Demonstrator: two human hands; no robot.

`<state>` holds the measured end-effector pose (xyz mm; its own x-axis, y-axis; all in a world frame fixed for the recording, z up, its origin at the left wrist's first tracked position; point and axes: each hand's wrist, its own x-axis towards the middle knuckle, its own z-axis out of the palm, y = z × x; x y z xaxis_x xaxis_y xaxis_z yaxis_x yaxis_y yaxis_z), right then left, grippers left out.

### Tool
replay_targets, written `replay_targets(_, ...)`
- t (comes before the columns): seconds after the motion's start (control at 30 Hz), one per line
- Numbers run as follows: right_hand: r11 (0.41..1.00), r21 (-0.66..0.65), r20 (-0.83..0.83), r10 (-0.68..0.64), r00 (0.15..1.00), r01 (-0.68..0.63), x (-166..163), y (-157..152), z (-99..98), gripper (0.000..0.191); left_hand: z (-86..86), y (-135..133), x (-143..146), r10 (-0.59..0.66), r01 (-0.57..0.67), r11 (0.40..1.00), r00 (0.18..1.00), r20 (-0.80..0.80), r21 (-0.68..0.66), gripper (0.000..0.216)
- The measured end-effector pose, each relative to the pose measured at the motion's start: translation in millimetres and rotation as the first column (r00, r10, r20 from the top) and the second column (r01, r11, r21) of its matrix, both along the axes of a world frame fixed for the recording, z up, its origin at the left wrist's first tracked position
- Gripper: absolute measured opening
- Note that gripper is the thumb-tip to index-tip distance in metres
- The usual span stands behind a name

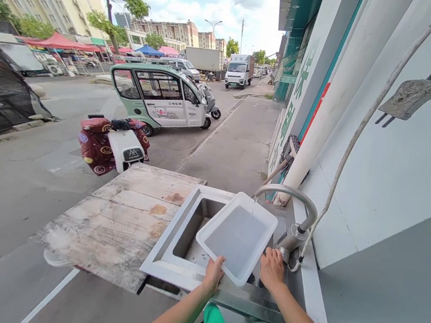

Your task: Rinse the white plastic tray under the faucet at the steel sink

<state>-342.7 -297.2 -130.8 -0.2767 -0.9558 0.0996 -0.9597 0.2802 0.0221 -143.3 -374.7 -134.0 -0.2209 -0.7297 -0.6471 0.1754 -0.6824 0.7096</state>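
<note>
I judge the rinse barely begun: only 1 thin thread of water [253,205] drops from the curved faucet [291,191] into the white plastic tray [239,237], right of centre in the lower frame, tilted over the steel sink [162,259]. The tray is rectangular and shallow, looks clean, with a greyish floor; I cannot tell whether water has pooled. My left hand [213,273] clamps its near rim. My right hand [271,268] sits at the faucet base, grip unclear.
</note>
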Motion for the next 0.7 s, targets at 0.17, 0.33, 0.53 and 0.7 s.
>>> replay_targets(0.17,1.0,0.005,-0.002,0.004,1.0,-0.004,0.0,-0.1,0.4,0.031,-0.9,-0.6,0.2,0.002,-0.002,1.0,1.0,0.001,0.008,0.06)
replay_targets(0.33,1.0,0.003,-0.005,0.005,1.0,-0.005,-0.1,0.1,-0.9,0.031,-7.4,-2.7,0.7,-0.004,0.005,1.0,1.0,-0.019,0.01,0.063)
replay_targets(0.53,1.0,-0.002,-0.009,0.008,1.0,-0.008,0.6,1.5,-1.1,0.032,-9.6,-3.1,3.0,-0.007,0.007,1.0,0.999,-0.034,0.016,0.066)
replay_targets(0.7,1.0,0.001,-0.014,0.007,1.0,-0.007,0.7,2.3,-1.3,0.033,-6.1,-3.2,2.3,0.004,-0.003,1.0,0.999,-0.053,0.03,0.063)
